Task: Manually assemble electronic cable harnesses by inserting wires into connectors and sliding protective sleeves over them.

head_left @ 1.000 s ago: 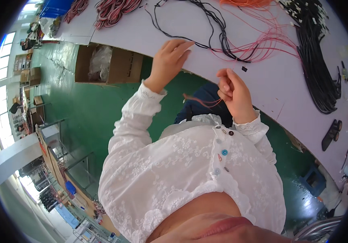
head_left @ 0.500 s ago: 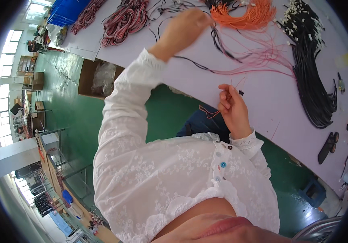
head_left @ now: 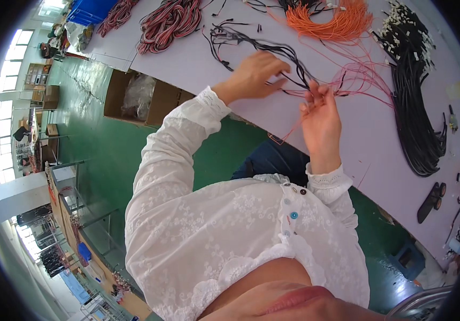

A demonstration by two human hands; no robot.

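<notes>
My left hand (head_left: 256,76) reaches over the table edge, thumb and fingers apart, beside a loose bundle of black cables (head_left: 280,47). One black cable passes close to its fingertips; I see no grip on it. My right hand (head_left: 322,115) is closed, palm up, its fingertips together at the end of the black cables. A thin orange-red wire (head_left: 293,130) hangs from this hand past the table edge. Just beyond the fingers, pink wires (head_left: 361,75) lie in loose loops. What exactly is pinched is partly hidden by the fingers.
Bundled orange wires (head_left: 329,24) lie at the far side, with red-and-black cable coils (head_left: 168,27) to their left. A thick black cable bundle with white connectors (head_left: 414,117) lies at right, near a black tool (head_left: 431,203). An open cardboard box (head_left: 116,96) stands below the table edge.
My left hand has come down and nearer to my right hand. The black cables now lie bunched towards my right fingertips, and my right hand has moved slightly up and right.
</notes>
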